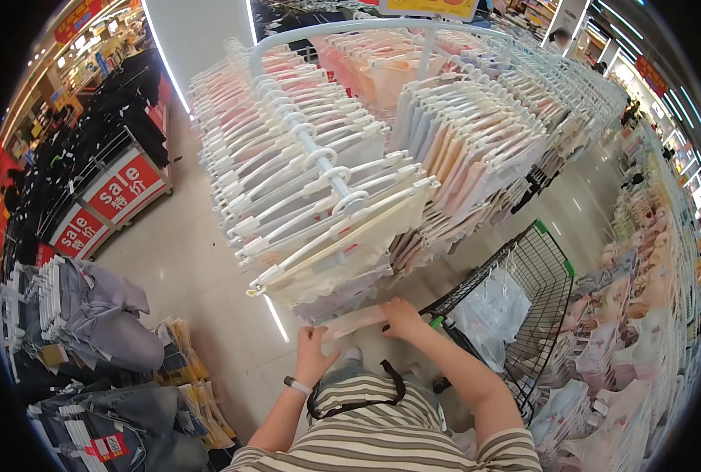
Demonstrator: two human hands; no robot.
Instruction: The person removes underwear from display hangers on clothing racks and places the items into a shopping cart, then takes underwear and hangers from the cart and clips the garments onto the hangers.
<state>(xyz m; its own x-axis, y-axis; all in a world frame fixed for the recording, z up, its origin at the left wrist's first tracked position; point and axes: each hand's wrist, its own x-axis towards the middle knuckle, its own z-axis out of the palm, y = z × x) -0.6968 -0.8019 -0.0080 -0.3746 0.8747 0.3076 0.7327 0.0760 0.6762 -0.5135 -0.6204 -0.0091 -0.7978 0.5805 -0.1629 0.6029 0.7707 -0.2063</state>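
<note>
Wearing: a cream-and-brown striped, short-sleeved shirt (398, 433); a white wristband (296, 385) on the left wrist.
Right hand (402, 316): fingers and thumb closed on the right end of a pale pink, narrow strip of thin material (354, 322).
Left hand (313, 350): at the strip's left end, thumb spread away from the fingers (whether it grips, cannot tell).
Strip: stretched between the two hands, which stand apart, in front of the body and just below the rack's lower edge.
Cart: black wire-mesh shopping cart with green corners (553, 295), to the right of the right arm; inside lies a pale bluish-white bundle of garments (496, 303).
Rack: white plastic hangers (319, 161) crowded along a pale metal rail, a cream-yellow fabric garment (350, 259) at the near end.
Right side: pastel and peach garments (614, 374) hung in dense rows.
Left side: blue denim trousers (154, 425) on white hangers, low; greyish-lavender trousers (106, 307) above them.
Farther left: red rectangular sale signs (129, 186) fronting heaped black clothing (122, 98).
Behind: a broad white pillar (197, 47) with lit edges.
</note>
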